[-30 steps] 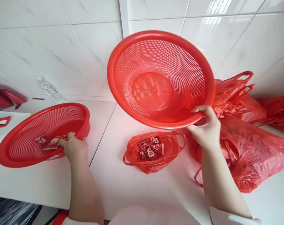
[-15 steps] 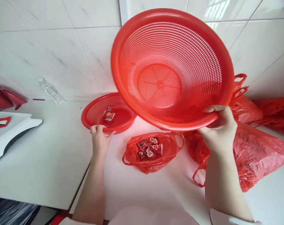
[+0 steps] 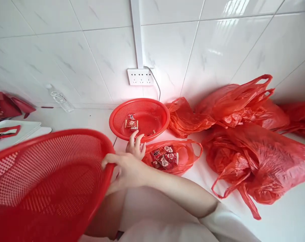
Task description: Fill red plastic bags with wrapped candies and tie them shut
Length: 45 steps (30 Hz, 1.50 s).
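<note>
A large red mesh basket (image 3: 74, 168) is tilted at the lower left, its rim gripped by my right hand (image 3: 127, 168), whose arm crosses over my left. Behind it, my left hand (image 3: 136, 146) has its fingers apart at the front rim of a smaller red basket (image 3: 165, 116). Several small wrapped packets (image 3: 131, 123) lie inside that smaller basket. Just in front of it, an open red plastic bag (image 3: 189, 156) holds several dark red packets (image 3: 165, 157). My right forearm passes along the bag's front edge.
Full red plastic bags (image 3: 273, 161) cover the right side of the white table, with others against the tiled wall. A socket strip (image 3: 140, 77) with a cable is on the wall. A clear bottle (image 3: 60, 98) and a white tray (image 3: 29, 127) are at the left.
The large basket has swung from the upper middle down to the lower left with my right hand. The smaller basket now sits further right, and my left fingers have spread.
</note>
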### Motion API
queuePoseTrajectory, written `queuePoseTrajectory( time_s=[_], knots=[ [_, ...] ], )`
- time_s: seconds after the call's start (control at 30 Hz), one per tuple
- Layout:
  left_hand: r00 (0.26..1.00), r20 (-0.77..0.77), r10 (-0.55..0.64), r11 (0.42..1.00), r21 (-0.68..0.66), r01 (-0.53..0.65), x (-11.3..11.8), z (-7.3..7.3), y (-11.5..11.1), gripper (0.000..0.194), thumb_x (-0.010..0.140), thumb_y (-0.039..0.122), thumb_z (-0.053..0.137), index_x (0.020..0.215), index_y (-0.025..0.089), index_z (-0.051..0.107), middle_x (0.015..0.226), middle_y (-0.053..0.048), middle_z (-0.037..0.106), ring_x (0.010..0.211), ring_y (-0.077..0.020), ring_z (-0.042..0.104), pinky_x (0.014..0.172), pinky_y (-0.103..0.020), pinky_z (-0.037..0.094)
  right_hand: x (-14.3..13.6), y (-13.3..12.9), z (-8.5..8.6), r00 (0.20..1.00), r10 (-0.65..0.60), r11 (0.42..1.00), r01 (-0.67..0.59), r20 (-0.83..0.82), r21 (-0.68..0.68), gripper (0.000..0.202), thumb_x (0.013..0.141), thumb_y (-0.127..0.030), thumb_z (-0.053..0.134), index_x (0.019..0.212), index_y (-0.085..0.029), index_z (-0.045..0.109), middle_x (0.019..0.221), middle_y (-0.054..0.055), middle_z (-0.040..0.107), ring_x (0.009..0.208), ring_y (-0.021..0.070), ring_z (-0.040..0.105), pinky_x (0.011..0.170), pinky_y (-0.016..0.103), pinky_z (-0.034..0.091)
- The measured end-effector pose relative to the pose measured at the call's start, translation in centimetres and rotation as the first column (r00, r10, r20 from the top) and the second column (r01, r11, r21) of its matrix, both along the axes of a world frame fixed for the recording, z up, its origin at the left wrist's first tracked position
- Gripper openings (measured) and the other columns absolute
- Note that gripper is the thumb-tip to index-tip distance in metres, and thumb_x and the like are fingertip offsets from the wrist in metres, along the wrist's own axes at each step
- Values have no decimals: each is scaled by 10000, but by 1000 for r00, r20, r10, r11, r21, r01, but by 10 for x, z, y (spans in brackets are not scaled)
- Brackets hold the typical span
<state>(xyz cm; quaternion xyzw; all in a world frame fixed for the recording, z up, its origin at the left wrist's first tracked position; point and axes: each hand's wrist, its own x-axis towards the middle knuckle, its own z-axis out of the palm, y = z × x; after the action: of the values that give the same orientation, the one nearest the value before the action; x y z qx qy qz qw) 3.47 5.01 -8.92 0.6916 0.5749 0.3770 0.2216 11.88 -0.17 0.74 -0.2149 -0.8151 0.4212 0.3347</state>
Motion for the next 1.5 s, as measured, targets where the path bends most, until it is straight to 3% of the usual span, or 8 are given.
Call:
queuePoseTrajectory(
  time_s=[0.17,0.5,0.73,0.97,1.1,1.27,1.33,1.5],
  knots=[
    [970,-234,58,952,306,17,-4,-7,-1,395,906,281,517,1296,218,506,1509,-136,321,1064,-246,621,949,-413,486,-70,9,-36,991,56,998,-51,118,-48,555,622,-532,776,1035,-270,514,963,-15,558,742,137,566,697,266,462],
    [961,-267,67,950,310,20,-13,-13,0,423,926,308,471,1342,230,463,1546,-141,269,1033,-236,646,822,-366,541,-142,40,-66,934,-179,984,167,310,65,639,747,-598,654,1241,-264,424,1302,120,457,890,250,621,687,383,516],
    [977,-211,31,968,250,23,-10,-2,-5,546,925,352,474,1449,242,365,1583,-135,199,1062,-241,633,756,-328,541,-155,51,-54,935,-75,997,82,346,-5,862,939,-449,415,1493,-264,-218,1579,252,42,942,322,667,672,458,532],
    [993,11,-117,982,150,114,-26,44,-10,445,919,356,464,1353,266,504,1463,-90,445,815,-144,652,693,-267,528,-20,4,-17,965,158,917,-223,211,332,310,989,-339,395,1247,-247,539,1171,36,654,1048,189,630,945,341,462],
    [963,-42,268,957,131,-261,-35,69,-30,305,895,423,477,1078,222,615,1071,-54,650,599,-121,572,638,-284,483,88,2,-6,931,-270,907,161,245,390,224,953,-274,470,1110,-215,618,1052,69,689,970,207,634,908,374,474],
    [934,-354,53,899,-391,-200,-38,48,-48,425,818,622,484,716,221,584,747,-47,639,640,-214,578,562,-298,383,183,13,-47,248,-889,439,700,385,564,557,869,-318,572,1364,-98,440,1262,261,574,1198,407,525,971,700,319],
    [943,-308,-128,820,-568,-74,-35,35,-49,451,802,621,489,604,217,517,641,-25,591,572,-198,539,516,-282,330,205,12,-62,128,-870,416,709,476,570,622,865,-301,555,1410,-62,372,1009,218,687,1006,379,634,967,756,249],
    [959,-118,-256,778,-614,133,-32,51,-42,330,769,469,571,586,197,532,622,9,570,562,-162,506,511,-259,310,234,8,-52,386,-818,528,799,426,288,407,856,-286,552,1261,-241,554,785,30,706,743,224,674,925,558,452]
  ],
)
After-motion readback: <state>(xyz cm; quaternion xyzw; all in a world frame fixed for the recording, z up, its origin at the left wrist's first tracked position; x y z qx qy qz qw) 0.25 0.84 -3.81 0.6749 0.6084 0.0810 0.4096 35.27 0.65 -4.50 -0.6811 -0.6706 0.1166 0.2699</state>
